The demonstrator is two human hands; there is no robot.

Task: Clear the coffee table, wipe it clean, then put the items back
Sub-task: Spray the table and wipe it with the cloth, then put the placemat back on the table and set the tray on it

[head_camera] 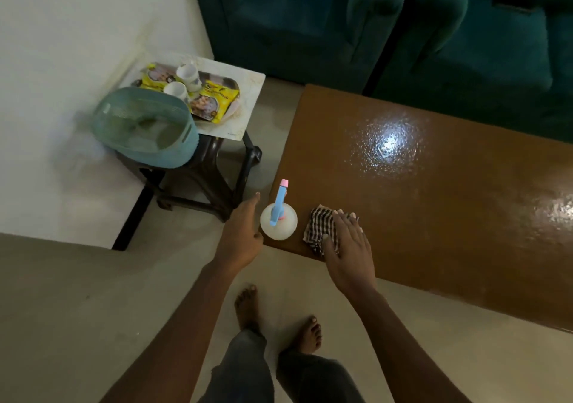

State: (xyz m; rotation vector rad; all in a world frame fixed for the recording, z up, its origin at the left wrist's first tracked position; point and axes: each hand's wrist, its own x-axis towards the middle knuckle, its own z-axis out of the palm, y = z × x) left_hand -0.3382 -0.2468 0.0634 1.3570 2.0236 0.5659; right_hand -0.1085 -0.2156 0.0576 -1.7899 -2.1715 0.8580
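soft, limp checked cloth [319, 226] lies at the desk's [434, 201] 7 o'clock corner under the right hand [347, 244], fingers straight. spray bottle [279, 223] at its 9 o'clock looks light; grip its neck. left hand [242, 235] beside it, open, empty.

The scene is dim with a greenish cast, the pale wall [62, 30] in the upper left being the brightest area, while the teal sofa [310, 15] along the top sinks into deep shadow with little detail. The glossy brown bench [434, 247] carries two patches of glare, a speckled white hotspot right of centre and a softer smear at the right edge. The blue basket [145, 130] at left is smeared and soft, and wide-angle distortion bows the bench edges and stretches the forearms toward the bottom corners.
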